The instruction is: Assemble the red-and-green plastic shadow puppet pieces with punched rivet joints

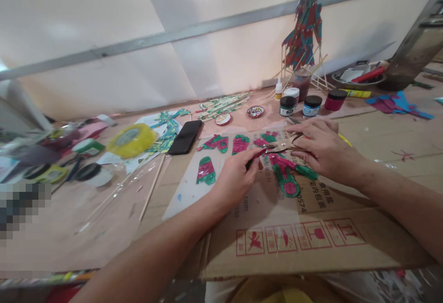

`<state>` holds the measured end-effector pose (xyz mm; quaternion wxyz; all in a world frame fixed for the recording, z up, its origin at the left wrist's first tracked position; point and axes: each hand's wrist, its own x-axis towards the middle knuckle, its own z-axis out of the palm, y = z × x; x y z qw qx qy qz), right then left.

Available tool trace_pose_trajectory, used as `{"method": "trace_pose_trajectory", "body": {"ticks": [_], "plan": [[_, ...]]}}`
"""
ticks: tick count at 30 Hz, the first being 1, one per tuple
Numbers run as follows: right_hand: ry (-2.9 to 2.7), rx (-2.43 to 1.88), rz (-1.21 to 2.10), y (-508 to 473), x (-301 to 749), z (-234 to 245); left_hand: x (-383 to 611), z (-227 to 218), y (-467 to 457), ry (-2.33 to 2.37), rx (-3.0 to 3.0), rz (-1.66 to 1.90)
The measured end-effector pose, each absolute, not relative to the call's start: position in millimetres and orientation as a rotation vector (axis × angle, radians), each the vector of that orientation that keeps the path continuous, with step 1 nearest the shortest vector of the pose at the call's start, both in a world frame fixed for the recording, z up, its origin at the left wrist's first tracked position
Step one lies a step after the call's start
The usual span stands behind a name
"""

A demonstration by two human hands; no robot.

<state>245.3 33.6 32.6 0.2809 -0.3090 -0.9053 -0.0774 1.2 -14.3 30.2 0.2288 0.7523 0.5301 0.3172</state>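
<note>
One red-and-green painted cutout (289, 184) is right in the middle of things here, out over the plastic sheet (187, 197) on the cardboard (221, 257), just where both hands meet. And look at the angle: its main part lies to the right of the left fingertips and on the wearer's side of them, its long axis slanting across the left hand's line, with the left hand (238, 174) the nearer, fingers and thumb pinching its far edge. The right hand (316, 148) is clasped around the handles of the pliers (282, 146), their nose aimed left at that pinched edge; whether the jaws bite, I can't tell. Now the cutout itself: it points back toward the wearer, long axis slanting slightly right, rounded green end nearest the body, while a second green limb juts off to the right. Does that near end touch the sheet? Can't say. Just left lies a short striped cutout (206, 171), flat on the plastic, another small cutout (240, 144) beyond the left hand. Further out, a black phone (186, 138), two little dishes (255, 111) of beads, a row of paint jars (312, 106), and there, towering behind, a tall paper figure (306, 26) on sticks.
</note>
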Motion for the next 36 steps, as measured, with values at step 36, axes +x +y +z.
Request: {"method": "trace_pose_trajectory", "body": {"ticks": [36], "plan": [[-2.568,-0.882,-0.252,30,243,36,-3,18,-12,1.387,2.166,0.828]]}}
